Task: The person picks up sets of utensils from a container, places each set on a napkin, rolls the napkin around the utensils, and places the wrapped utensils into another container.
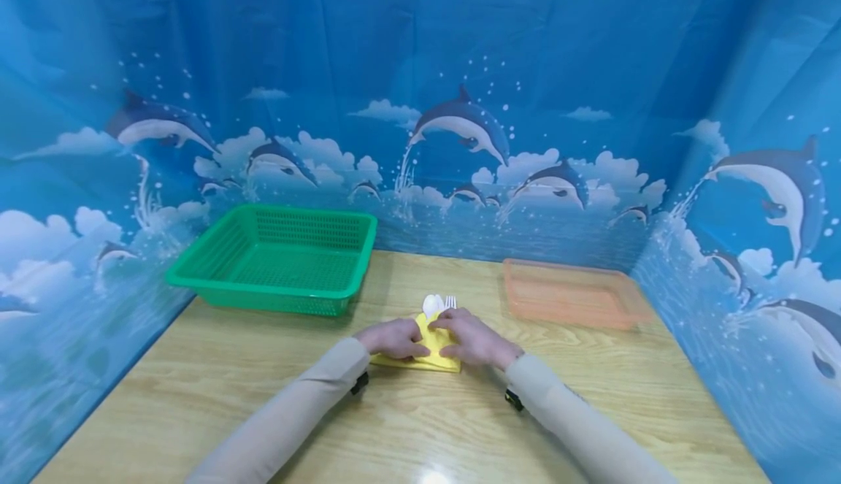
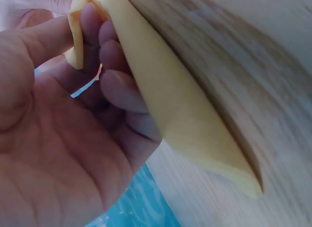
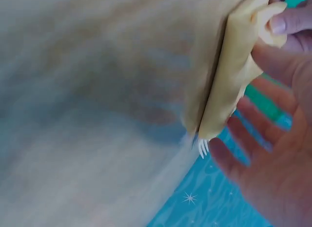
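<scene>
Blue dolphin-print backdrop (image 1: 460,46) on three sides; wood-grain desk (image 1: 420,425). Yellow napkin (image 1: 430,349) at desk centre, folded around white plastic spoon (image 1: 431,304) and fork (image 1: 450,301), tips protruding at far edge. Left hand (image 1: 392,338) on napkin's left side, thumb and curled fingers (image 2: 117,85) pinching a fold. Right hand (image 1: 474,339) on right side, fingers loosely spread against napkin, grip not clear. Green basket (image 1: 276,261) far left; orange tray (image 1: 571,294) far right.

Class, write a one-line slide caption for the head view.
Both hands fold a yellow napkin around a white spoon and fork.
</scene>
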Available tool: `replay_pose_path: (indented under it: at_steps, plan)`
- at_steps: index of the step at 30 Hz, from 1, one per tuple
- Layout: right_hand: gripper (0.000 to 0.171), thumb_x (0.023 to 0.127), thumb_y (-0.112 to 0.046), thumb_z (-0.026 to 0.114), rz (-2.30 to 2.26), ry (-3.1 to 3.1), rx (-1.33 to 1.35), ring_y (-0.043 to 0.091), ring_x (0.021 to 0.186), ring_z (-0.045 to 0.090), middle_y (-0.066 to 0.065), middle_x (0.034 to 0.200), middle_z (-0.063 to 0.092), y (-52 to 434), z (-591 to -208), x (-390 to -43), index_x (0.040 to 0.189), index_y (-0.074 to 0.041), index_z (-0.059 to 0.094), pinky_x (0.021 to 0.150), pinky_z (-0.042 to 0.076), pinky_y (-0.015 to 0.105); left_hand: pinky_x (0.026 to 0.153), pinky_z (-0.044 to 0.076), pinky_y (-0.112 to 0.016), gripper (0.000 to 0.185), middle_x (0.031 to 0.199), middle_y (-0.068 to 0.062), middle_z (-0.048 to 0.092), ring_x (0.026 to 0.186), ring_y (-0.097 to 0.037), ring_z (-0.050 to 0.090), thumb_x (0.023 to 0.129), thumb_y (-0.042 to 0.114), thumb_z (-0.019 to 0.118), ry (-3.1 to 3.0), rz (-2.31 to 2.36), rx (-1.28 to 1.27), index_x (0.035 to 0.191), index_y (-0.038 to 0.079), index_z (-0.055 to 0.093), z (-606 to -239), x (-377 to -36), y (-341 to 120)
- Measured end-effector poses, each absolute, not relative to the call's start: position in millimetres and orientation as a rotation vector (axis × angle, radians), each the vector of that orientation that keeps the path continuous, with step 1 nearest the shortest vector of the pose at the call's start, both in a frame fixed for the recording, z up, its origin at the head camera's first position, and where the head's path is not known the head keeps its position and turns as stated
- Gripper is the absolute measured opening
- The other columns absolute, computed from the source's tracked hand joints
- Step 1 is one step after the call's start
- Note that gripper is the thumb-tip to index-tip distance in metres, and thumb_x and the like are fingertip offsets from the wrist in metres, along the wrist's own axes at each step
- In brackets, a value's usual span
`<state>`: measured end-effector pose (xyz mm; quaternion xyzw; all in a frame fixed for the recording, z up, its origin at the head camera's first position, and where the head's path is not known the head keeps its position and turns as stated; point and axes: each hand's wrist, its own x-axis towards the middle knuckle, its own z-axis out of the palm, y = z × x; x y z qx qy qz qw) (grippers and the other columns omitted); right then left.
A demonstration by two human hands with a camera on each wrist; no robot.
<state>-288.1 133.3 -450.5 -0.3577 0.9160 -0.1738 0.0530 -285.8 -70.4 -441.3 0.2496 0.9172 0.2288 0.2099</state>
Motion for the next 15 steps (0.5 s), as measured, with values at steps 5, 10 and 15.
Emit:
replay_pose_path:
  at_steps: [5,10,15]
  plan:
    - [0.044,0.092,-0.017,0.067,-0.402,2.673,-1.16,0.029,0.13,0.049,0.013,0.139,0.054,132.0,-445.1,-294.6,0.134,-0.006,0.059,0.111,0.04,0.045,0.052,0.036,-0.02,0.032,0.061,0.005,0.052,0.055,-0.007,0.045,0.096,0.028,0.062,2.554,0.596,0.732,0.067,0.014,0.059,-440.9,-283.6,-71.4]
    - [0.045,0.09,-0.021,0.06,-0.315,2.7,-1.173,0.026,0.13,0.049,0.011,0.139,0.054,130.5,-444.8,-300.1,0.133,-0.01,0.06,0.111,0.04,0.042,0.059,0.04,-0.023,0.028,0.071,0.003,0.057,0.064,-0.01,0.05,0.095,0.028,0.063,2.554,0.631,0.714,0.072,0.013,0.061,-440.3,-282.0,-74.6]
    - [0.046,0.09,-0.024,0.057,-0.343,2.701,-1.146,0.026,0.131,0.048,0.01,0.14,0.053,131.4,-447.8,-303.0,0.134,-0.012,0.06,0.111,0.04,0.043,0.058,0.04,-0.021,0.028,0.069,0.005,0.057,0.063,-0.008,0.05,0.094,0.027,0.063,2.543,0.645,0.765,0.071,0.013,0.063,-444.6,-284.9,-77.6]
